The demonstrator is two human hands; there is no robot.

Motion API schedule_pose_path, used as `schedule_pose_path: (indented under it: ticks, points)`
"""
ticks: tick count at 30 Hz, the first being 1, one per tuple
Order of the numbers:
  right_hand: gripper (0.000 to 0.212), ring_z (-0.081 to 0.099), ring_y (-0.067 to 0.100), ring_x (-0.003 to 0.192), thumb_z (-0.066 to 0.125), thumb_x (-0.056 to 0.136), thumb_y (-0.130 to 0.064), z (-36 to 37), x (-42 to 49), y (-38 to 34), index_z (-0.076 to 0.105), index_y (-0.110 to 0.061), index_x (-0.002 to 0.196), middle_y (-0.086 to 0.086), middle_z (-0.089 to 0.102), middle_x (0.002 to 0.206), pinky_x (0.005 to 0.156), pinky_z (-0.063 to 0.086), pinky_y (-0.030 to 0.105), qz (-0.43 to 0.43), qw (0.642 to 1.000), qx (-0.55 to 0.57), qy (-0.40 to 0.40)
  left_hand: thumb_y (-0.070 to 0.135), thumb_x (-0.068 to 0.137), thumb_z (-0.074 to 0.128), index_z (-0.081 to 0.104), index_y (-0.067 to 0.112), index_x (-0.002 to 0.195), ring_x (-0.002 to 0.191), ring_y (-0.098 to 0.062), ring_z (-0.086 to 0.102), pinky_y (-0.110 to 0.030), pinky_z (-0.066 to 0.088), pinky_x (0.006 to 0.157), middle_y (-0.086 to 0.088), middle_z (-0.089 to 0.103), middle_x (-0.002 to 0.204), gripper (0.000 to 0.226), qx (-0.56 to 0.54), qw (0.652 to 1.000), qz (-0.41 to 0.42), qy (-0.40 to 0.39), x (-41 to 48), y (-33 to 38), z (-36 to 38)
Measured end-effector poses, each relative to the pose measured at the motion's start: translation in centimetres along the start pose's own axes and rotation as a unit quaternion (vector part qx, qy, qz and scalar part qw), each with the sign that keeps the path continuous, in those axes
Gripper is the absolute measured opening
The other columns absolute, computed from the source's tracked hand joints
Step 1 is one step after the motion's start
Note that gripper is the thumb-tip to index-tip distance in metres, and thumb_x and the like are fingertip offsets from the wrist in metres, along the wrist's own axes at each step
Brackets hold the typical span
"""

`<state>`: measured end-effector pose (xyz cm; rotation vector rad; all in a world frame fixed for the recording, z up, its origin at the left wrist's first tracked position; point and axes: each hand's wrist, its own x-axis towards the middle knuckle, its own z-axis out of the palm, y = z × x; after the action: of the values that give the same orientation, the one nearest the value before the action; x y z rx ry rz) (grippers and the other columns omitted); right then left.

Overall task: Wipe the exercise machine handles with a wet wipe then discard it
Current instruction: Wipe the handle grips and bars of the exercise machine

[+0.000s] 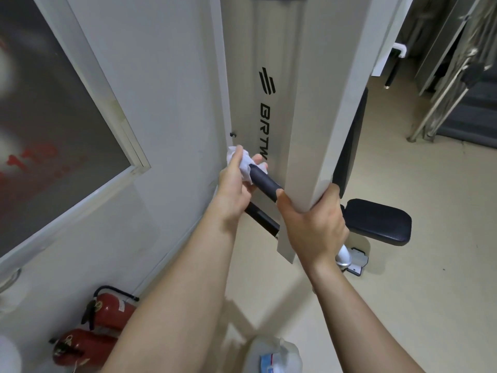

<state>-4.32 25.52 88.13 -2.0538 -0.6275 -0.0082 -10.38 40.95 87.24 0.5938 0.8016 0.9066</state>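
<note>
A black handle (265,182) sticks out to the left from the white arm (322,130) of the exercise machine. My left hand (236,184) is closed on a crumpled white wet wipe (246,164), pressed around the handle's free end. My right hand (312,227) grips the lower end of the white arm, thumb on its left face, fingers round the right edge. A second black handle (262,218) shows lower down, partly hidden behind my left wrist.
The machine's white panel (265,103) with black lettering stands close against a grey wall (161,103). A black seat pad (376,220) lies to the right. Two red fire extinguishers (107,313) lie on the floor at lower left. A white container (274,356) sits below.
</note>
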Motion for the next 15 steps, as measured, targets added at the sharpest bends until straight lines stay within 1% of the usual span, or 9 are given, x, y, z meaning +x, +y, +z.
schedule_pose_path:
  ticks: [2, 4, 6, 8, 9, 11, 13, 14, 15]
  points:
    - [0.062, 0.062, 0.037, 0.088, 0.074, 0.069, -0.063, 0.2, -0.2, -0.2, 0.041, -0.019, 0.098, -0.002, 0.059, 0.089, 0.068, 0.043, 0.039, 0.002, 1.0, 0.001, -0.01, 0.047, 0.099, 0.057, 0.06, 0.017, 0.114, 0.088, -0.028, 0.077, -0.042, 0.062, 0.082, -0.013, 0.078, 0.101, 0.034, 0.046, 0.997, 0.043, 0.048, -0.2, -0.4, 0.2]
    - [0.062, 0.062, 0.036, 0.089, 0.074, 0.069, -0.064, 0.4, -0.3, -0.5, 0.04, -0.02, 0.097, -0.002, 0.058, 0.09, 0.069, 0.043, 0.039, 0.005, 1.0, 0.006, -0.023, 0.052, 0.092, 0.057, 0.061, 0.01, 0.112, 0.087, -0.03, 0.076, -0.044, 0.063, 0.076, -0.015, 0.077, 0.099, 0.047, 0.104, 0.985, 0.087, 0.103, -0.4, -1.4, -0.4]
    - [0.062, 0.061, 0.032, 0.09, 0.074, 0.068, -0.066, 0.1, -0.5, -1.0, 0.042, -0.022, 0.098, -0.004, 0.06, 0.093, 0.074, 0.047, 0.041, 0.01, 0.999, 0.014, -0.044, 0.053, 0.086, 0.056, 0.06, 0.006, 0.1, 0.081, -0.024, 0.069, -0.031, 0.058, 0.066, -0.012, 0.072, 0.092, 0.05, 0.193, 0.962, 0.137, 0.135, -0.9, -1.9, -1.6]
    - [0.057, 0.06, 0.024, 0.091, 0.066, 0.065, -0.07, -0.5, -0.5, -1.2, 0.045, -0.028, 0.099, -0.011, 0.06, 0.093, 0.078, 0.049, 0.041, 0.018, 0.995, 0.036, -0.086, 0.039, 0.094, 0.06, 0.054, 0.009, 0.082, 0.067, -0.016, 0.052, -0.018, 0.043, 0.055, -0.001, 0.057, 0.075, 0.033, 0.245, 0.935, 0.208, 0.147, -2.2, -1.5, -2.3]
    - [0.052, 0.06, 0.023, 0.093, 0.058, 0.066, -0.071, -1.0, -0.5, -1.2, 0.047, -0.032, 0.098, -0.012, 0.061, 0.094, 0.08, 0.05, 0.041, 0.02, 0.99, 0.079, -0.119, 0.031, 0.094, 0.063, 0.054, 0.009, 0.078, 0.063, -0.014, 0.047, -0.015, 0.039, 0.05, 0.003, 0.052, 0.071, 0.029, 0.257, 0.925, 0.235, 0.149, -2.7, -1.0, -2.7]
    - [0.046, 0.063, 0.028, 0.099, 0.044, 0.079, -0.067, -1.9, -0.2, -1.0, 0.058, -0.031, 0.104, -0.003, 0.067, 0.101, 0.082, 0.056, 0.047, 0.045, 0.947, 0.254, -0.191, 0.025, 0.088, 0.069, 0.057, 0.003, 0.076, 0.061, -0.013, 0.043, -0.015, 0.036, 0.049, 0.004, 0.049, 0.068, 0.028, 0.275, 0.913, 0.271, 0.134, -3.5, 0.6, -3.2]
    - [0.05, 0.063, 0.023, 0.093, 0.035, 0.094, -0.058, -3.0, 0.8, -1.5, 0.068, -0.023, 0.11, 0.001, 0.07, 0.103, 0.07, 0.058, 0.035, 0.129, 0.877, 0.407, -0.221, 0.026, 0.082, 0.072, 0.063, 0.003, 0.078, 0.061, -0.011, 0.047, -0.019, 0.039, 0.054, 0.005, 0.052, 0.067, 0.026, 0.296, 0.907, 0.281, 0.105, -4.4, 2.6, -3.0]
    - [0.049, 0.062, 0.02, 0.089, 0.033, 0.099, -0.052, -3.2, 1.7, -1.6, 0.071, -0.022, 0.108, 0.0, 0.071, 0.099, 0.065, 0.056, 0.031, 0.175, 0.861, 0.421, -0.226, 0.024, 0.082, 0.074, 0.067, 0.007, 0.078, 0.062, -0.009, 0.052, -0.019, 0.043, 0.056, 0.007, 0.057, 0.067, 0.019, 0.298, 0.911, 0.275, 0.077, -4.8, 3.5, -2.9]
    - [0.044, 0.063, 0.02, 0.087, 0.036, 0.102, -0.046, -3.0, 2.9, -1.7, 0.073, -0.022, 0.103, -0.001, 0.073, 0.093, 0.065, 0.055, 0.031, 0.196, 0.862, 0.404, -0.234, 0.021, 0.083, 0.076, 0.071, 0.011, 0.081, 0.064, -0.007, 0.057, -0.017, 0.046, 0.057, 0.008, 0.063, 0.07, 0.011, 0.299, 0.915, 0.267, 0.048, -5.2, 4.5, -2.6]
